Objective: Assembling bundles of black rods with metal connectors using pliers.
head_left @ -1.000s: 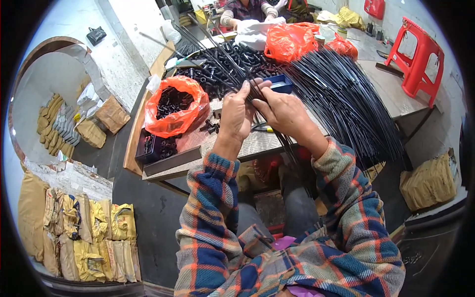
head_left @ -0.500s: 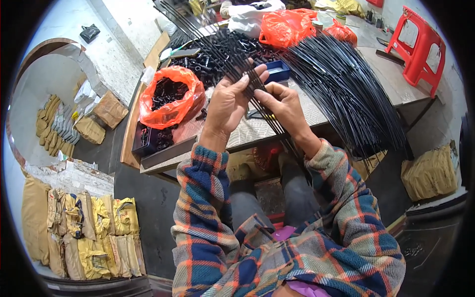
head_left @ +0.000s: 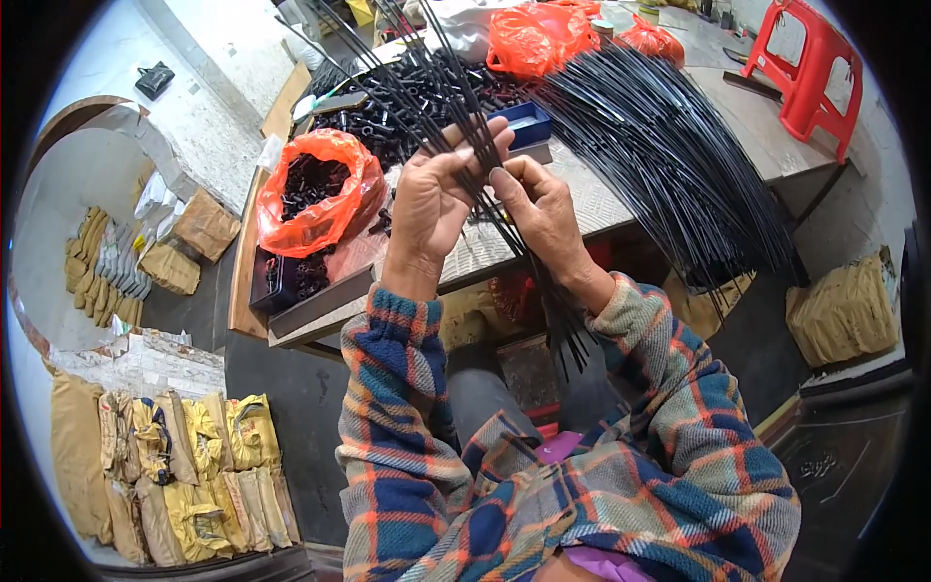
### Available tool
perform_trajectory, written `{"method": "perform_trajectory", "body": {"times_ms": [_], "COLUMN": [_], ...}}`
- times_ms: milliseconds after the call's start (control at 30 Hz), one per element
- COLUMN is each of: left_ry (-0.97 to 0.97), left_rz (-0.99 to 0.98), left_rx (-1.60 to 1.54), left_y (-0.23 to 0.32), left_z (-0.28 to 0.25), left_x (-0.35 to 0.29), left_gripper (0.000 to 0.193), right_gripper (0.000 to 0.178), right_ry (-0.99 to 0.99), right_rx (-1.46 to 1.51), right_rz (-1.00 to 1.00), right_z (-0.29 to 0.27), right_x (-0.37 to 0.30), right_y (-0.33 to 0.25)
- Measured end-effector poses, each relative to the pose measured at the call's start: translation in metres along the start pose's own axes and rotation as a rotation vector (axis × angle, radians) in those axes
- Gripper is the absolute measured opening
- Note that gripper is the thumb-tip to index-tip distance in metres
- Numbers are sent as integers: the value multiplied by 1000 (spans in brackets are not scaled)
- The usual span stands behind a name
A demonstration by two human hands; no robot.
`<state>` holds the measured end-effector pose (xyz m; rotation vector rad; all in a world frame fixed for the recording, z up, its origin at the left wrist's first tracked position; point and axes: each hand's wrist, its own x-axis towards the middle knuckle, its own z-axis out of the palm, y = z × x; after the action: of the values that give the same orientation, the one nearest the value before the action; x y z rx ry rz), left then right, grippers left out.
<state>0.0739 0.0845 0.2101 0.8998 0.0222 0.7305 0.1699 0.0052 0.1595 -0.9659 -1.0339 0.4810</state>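
Observation:
Several thin black rods [head_left: 456, 92] run slantwise through both hands, fanned apart at their upper ends. My left hand [head_left: 432, 199] is palm up, its thumb and fingers closed about the rods. Just to the right, my right hand [head_left: 545, 211] pinches the same bundle between thumb and bent fingers. Below it, the lower rod ends hang past the table edge in front of my legs. Beyond the hands lies a heap of small black tubular parts [head_left: 388, 121], next to a blue tray [head_left: 524, 126]. A big pile of similar black rods [head_left: 669, 165] lies to the right.
An orange-red plastic bag [head_left: 335, 218] of dark parts stands on the table's left, beside a dark box [head_left: 283, 283]. More red bags [head_left: 538, 41] lie at the back. A red stool [head_left: 810, 73] rests at the far right. Packed sacks [head_left: 204, 436] are stacked on the floor at left.
The bundle's upper ends have spread farther apart, and its lower ends now show fanned below my right hand. Table and surroundings have shifted slightly up and left in view.

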Motion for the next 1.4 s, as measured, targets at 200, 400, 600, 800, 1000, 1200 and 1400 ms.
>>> {"method": "perform_trajectory", "body": {"times_ms": [200,400,600,800,1000,1200,1400], "left_ry": [205,262,247,236,212,214,359], "left_rz": [114,140,144,133,81,124,-3], "left_rx": [91,177,55,83,99,201,1216], "left_y": [-13,-10,11,6,-1,-10,50], "left_z": [5,-3,-15,-15,-7,3,-8], "left_x": [7,2,-3,3,7,8,-40], "left_gripper": [18,16,21,30,30,30,42], "right_gripper": [18,23,26,23,29,21,21], "right_ry": [44,49,101,-131,-95,-627,-557], "right_rx": [-63,-459,-1732,-1886,-1485,-1,103], "right_rz": [-12,-334,-707,-4,-277,317,385], "right_z": [-1,-37,-131,-229,-161,-22,-12], "right_x": [2,71,200,127,93,16,9], "right_y": [-1,-5,-38,27,10,-10,-48]}}
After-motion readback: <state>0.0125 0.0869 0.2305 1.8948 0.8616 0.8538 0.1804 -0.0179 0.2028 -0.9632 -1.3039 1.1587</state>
